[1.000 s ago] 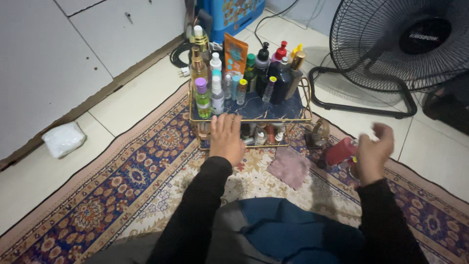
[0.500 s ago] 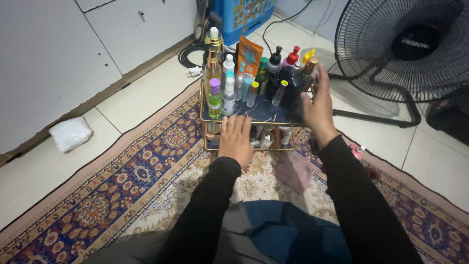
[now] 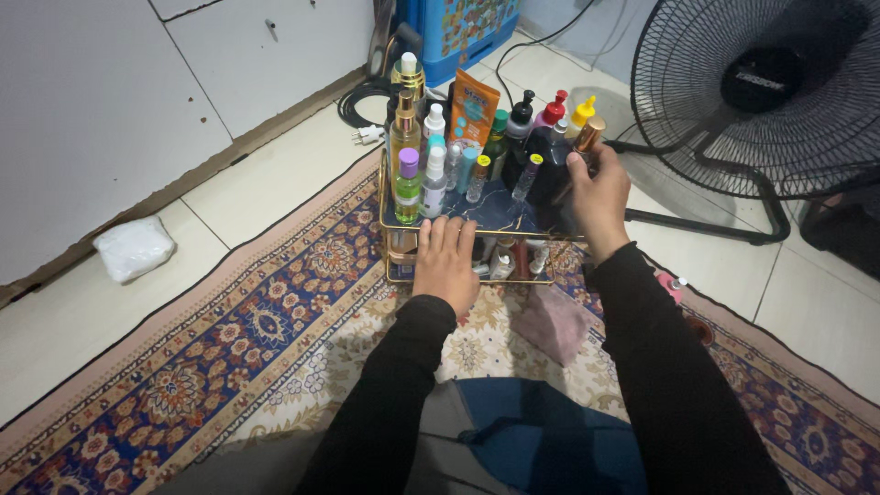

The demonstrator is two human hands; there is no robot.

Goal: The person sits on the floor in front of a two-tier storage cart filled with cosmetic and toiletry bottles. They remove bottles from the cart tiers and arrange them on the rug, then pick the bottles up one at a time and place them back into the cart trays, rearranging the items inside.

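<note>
**Bottle gripped over the rack**

Right hand [image 3: 598, 197] fingers wrap a dark, gold-capped bottle [image 3: 581, 151] at the rack's [image 3: 390, 225] right end; likely glass, smooth, breakable, best held round its body. Left hand [image 3: 446, 261] lies flat, fingers spread, on the rack's front edge.

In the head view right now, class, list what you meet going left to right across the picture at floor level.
White plastic bag → gold-framed rack of bottles → left hand on the rack's front edge → right hand on a dark bottle with a gold cap → black standing fan.
</note>
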